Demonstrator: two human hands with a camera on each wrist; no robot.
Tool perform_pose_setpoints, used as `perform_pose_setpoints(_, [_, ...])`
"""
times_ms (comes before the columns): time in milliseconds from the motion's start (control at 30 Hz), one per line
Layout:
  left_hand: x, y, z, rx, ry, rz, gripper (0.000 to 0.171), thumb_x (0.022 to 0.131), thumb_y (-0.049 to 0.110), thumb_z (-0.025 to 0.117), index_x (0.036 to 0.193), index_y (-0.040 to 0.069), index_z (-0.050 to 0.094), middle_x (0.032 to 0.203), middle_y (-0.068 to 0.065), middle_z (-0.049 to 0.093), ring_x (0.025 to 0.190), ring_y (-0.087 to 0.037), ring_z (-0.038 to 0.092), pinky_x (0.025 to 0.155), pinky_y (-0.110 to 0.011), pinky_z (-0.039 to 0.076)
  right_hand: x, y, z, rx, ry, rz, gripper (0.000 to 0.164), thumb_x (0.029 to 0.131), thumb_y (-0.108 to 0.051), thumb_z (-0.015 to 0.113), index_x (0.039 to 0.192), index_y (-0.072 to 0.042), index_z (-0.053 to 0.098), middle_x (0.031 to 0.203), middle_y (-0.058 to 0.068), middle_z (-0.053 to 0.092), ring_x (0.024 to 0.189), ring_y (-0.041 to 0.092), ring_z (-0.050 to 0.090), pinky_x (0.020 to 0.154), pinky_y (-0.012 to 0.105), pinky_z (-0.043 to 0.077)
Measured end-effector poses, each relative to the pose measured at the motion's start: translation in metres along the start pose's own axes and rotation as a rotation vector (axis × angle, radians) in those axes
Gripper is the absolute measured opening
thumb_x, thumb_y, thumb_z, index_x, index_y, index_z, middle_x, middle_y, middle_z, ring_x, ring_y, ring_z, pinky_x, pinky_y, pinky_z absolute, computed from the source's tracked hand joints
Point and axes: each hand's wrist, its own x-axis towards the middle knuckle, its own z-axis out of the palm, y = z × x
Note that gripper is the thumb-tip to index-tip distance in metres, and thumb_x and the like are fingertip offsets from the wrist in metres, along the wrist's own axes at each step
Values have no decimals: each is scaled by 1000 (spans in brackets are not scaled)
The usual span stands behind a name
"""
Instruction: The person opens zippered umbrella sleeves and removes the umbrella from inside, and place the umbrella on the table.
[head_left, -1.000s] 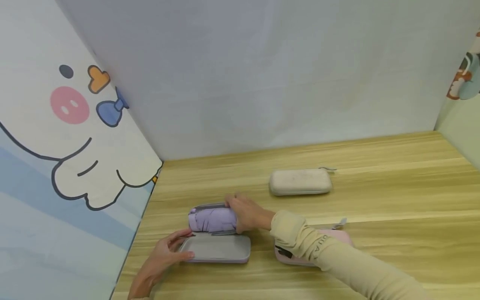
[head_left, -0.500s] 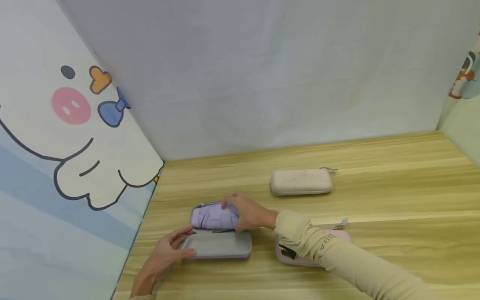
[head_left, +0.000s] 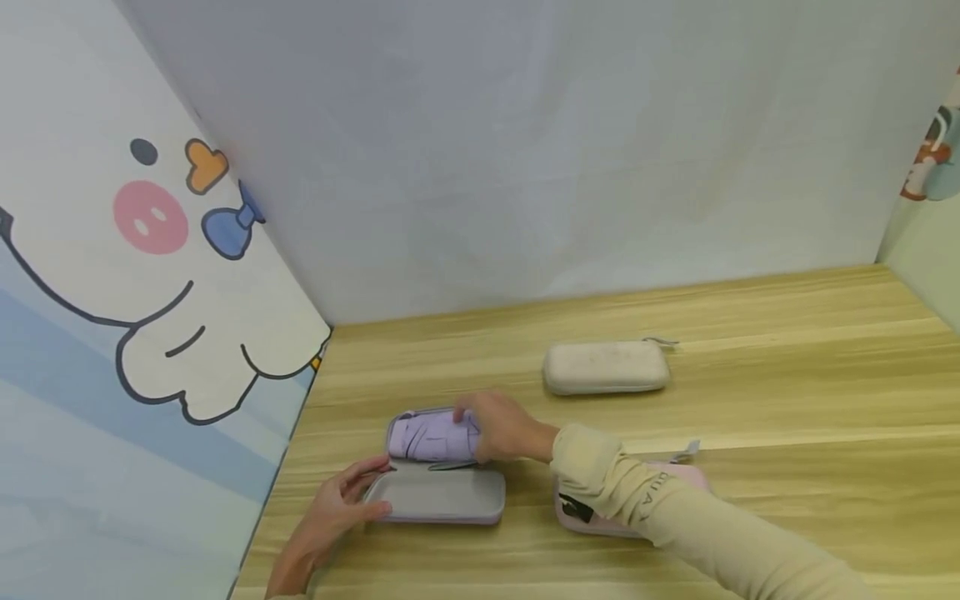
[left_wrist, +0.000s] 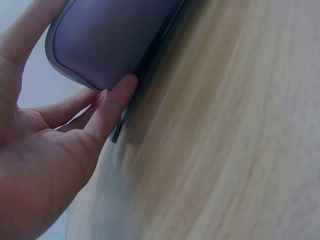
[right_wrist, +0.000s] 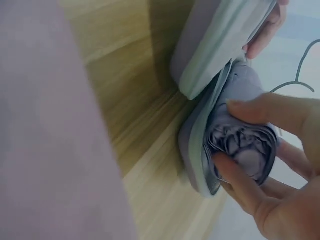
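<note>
A lilac hard zip case (head_left: 446,496) lies spread open at the left of the table, its grey-lined half nearer me. In the far half sits a folded lilac umbrella (head_left: 433,437), rolled up compactly. My right hand (head_left: 506,425) grips the umbrella's right end; the right wrist view shows thumb and fingers around its pleated fabric end (right_wrist: 242,145). With thumb and fingers my left hand (head_left: 333,510) holds the left end of the near half. The left wrist view shows its fingers at the rounded corner of the case shell (left_wrist: 107,45).
A cream zip case (head_left: 606,367) lies closed farther back, right of centre. A pink case (head_left: 600,525) with a black mark is partly covered by my right sleeve (head_left: 675,508). A pale wall (head_left: 562,167) rises behind the wooden table (head_left: 787,375); a cartoon-printed panel (head_left: 67,250) stands left.
The umbrella has gone lower into the far half of the case, whose rim now frames its left end. My right hand stays on its right end; my left hand keeps its hold.
</note>
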Motion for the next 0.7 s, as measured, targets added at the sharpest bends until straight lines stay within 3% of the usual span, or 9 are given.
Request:
perform_pose_setpoints(167, [1,0,0,4,1,-4,66,79,-4,71,136,-10,39,135,-26,45,124,-16,46,96,-15,38,-1,4,-1,74,62,19,48,50,7,69,96,-6,73,101,8,69,89,20,59,76,31,49])
perform_pose_setpoints(333, [1,-1,-1,11,4,-19,64,79,-2,71,135,-10,40,134,-25,46,123,-16,47,94,-17,41,-1,7,0,156,121,37,47,49,7,72,93,-8,75,97,6,71,89,18,61,76,29,50])
perform_pose_setpoints(533, [2,-3,-2,2,13,-51,63,79,-2,72,135,-7,43,134,-22,47,123,-15,47,94,-17,41,-4,8,-4,224,143,58,46,47,7,75,90,-9,76,94,4,71,85,15,60,70,24,49])
perform_pose_setpoints(700, [2,-4,-4,-4,-21,-25,65,80,-1,71,136,-10,39,135,-26,44,119,-10,49,94,-19,42,-7,7,-6,245,146,54,45,47,8,75,89,-9,76,94,4,71,84,14,59,68,23,49])
